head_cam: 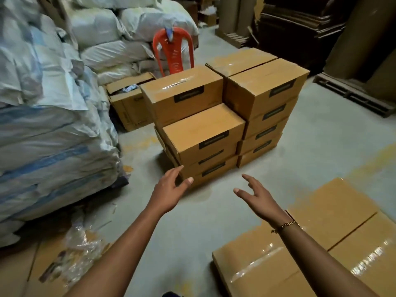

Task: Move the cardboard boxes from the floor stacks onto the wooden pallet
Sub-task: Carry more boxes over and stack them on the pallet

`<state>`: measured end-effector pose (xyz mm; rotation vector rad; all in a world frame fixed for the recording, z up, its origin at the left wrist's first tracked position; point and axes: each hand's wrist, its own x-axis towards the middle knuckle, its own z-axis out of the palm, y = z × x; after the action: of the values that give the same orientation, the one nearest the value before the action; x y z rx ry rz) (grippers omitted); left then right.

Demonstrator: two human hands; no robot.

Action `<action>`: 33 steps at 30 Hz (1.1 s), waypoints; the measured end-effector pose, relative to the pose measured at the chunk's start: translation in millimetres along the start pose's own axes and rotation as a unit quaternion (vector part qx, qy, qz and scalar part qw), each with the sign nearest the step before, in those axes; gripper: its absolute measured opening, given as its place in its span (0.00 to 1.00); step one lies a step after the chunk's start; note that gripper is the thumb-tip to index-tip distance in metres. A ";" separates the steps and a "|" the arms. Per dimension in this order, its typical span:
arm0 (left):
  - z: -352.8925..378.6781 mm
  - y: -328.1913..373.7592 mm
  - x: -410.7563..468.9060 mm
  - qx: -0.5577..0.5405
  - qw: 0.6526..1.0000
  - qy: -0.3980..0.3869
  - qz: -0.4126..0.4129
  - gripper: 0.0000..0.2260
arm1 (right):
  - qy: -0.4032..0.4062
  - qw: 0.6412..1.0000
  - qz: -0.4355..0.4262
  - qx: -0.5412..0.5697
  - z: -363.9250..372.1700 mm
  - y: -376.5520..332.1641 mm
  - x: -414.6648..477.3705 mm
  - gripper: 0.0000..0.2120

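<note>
floor [310, 146]: grey concrete | centre: stacked cardboard boxes [214, 133] | behind them, left: open box [128, 103], red chair [173, 50] | left: piled sacks [53, 136] | near left: flattened cardboard [17, 273], crumpled plastic wrap [83, 254] | far right: dark pallet [351, 93]

Dim, flat indoor light, glare on box tape [257, 273], blurred sacks [42, 125], wide-angle bending at edges.

Ahead of me the stacked boxes [214, 125] stand on the floor [321, 151], the nearest stack lower than those behind it and to its right. Sacks [42, 125] pile up on my left, with an open box [126, 103] between them and the stacks. A chair [173, 50] stands behind the stacks. Another group of boxes [321, 243] lies at my near right, and a pallet [353, 95] sits far right.
</note>
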<state>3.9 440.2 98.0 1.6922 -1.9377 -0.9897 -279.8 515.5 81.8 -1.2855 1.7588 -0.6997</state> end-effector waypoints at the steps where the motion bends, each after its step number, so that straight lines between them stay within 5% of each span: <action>1: -5.2 -6.9 15.7 -0.002 1.000 0.001 -0.002 0.28 | -0.003 1.000 0.003 0.001 4.8 -4.2 16.8 0.33; 16: -98.9 -100.9 297.2 0.027 0.993 -0.113 -0.014 0.28 | 0.028 0.980 0.137 0.142 110.4 -93.4 259.1 0.32; 33: -58.0 -147.3 534.7 0.101 0.962 -0.250 -0.048 0.29 | 0.012 0.945 0.276 0.176 145.7 -71.1 446.4 0.32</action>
<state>39.2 -95.2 -54.2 1.7859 -2.3562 -1.4076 -179.3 75.2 -65.1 -0.5064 1.7957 -0.6575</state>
